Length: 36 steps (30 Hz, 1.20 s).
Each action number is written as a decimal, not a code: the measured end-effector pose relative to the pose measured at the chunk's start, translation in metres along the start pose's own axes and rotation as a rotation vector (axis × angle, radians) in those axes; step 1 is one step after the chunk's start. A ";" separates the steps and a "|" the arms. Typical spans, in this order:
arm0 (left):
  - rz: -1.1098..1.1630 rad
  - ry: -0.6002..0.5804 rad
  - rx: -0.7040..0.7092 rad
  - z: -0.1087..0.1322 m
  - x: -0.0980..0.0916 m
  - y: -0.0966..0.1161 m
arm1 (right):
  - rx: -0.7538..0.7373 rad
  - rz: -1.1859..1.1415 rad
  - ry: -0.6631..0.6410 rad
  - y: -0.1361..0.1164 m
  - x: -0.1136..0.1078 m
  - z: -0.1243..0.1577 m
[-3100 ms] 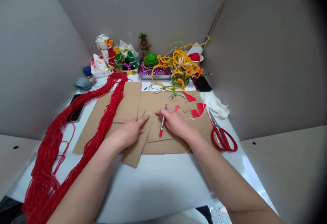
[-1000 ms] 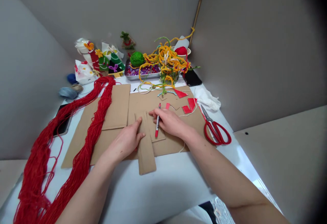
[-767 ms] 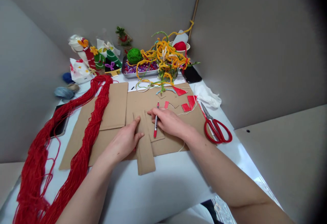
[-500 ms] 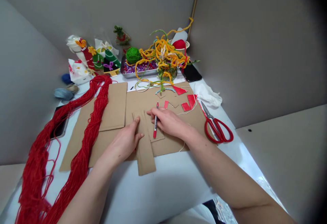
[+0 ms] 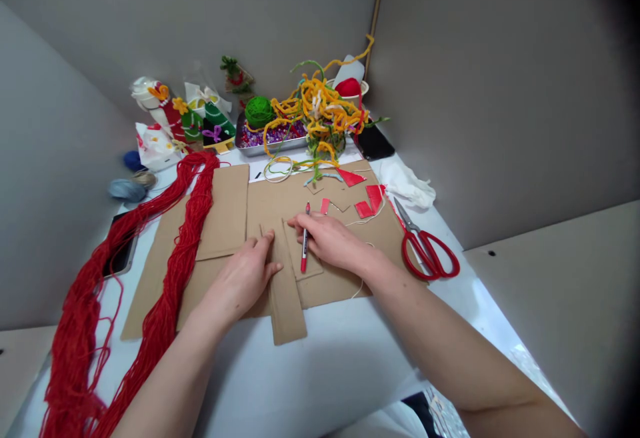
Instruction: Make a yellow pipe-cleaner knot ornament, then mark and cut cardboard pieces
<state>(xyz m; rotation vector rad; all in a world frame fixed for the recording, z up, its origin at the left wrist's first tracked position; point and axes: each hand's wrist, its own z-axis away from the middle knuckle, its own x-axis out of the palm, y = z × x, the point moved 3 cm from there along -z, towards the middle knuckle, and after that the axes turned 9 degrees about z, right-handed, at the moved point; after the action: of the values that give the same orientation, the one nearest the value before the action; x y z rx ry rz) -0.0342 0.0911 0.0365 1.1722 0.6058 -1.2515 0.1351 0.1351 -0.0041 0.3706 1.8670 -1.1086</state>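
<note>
A narrow cardboard strip (image 5: 286,305) lies over a larger cardboard sheet (image 5: 345,281), its lower end sticking out past the sheet's front edge. My left hand (image 5: 249,271) grips the strip's left side, thumb and fingertip pressing on it. In my right hand (image 5: 325,238) is a red marker pen (image 5: 305,251), held between the fingers with its red end pointing down toward me. That hand rests over a smaller cardboard piece (image 5: 310,270) just right of the strip. Part of this piece is hidden under the hand. Left of the strip lies a cardboard rectangle (image 5: 225,208).
Red-handled scissors (image 5: 430,255) lie at the right. Long red yarn (image 5: 170,291) drapes down the left side. Red scraps (image 5: 370,201) sit on the sheet. Farther back are a bead tray (image 5: 273,138), a green yarn ball (image 5: 259,112), tangled orange yarn (image 5: 325,105) and a black phone (image 5: 376,142).
The view has shifted very slightly. Both hands keep their places, the left on the strip and the right with the marker pen.
</note>
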 end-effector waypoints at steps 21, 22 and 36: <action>0.020 0.063 0.200 -0.009 0.012 -0.009 | -0.023 -0.040 -0.021 -0.003 -0.003 -0.001; 0.021 0.060 0.196 -0.009 0.012 -0.008 | -0.022 -0.038 -0.020 -0.003 -0.004 -0.001; 0.033 0.037 0.221 -0.009 0.010 -0.008 | -0.020 -0.008 -0.019 -0.002 -0.002 0.000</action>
<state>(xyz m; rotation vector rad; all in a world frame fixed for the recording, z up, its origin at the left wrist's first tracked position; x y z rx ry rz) -0.0372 0.0966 0.0215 1.3854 0.4818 -1.2947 0.1351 0.1350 -0.0012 0.3407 1.8634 -1.0945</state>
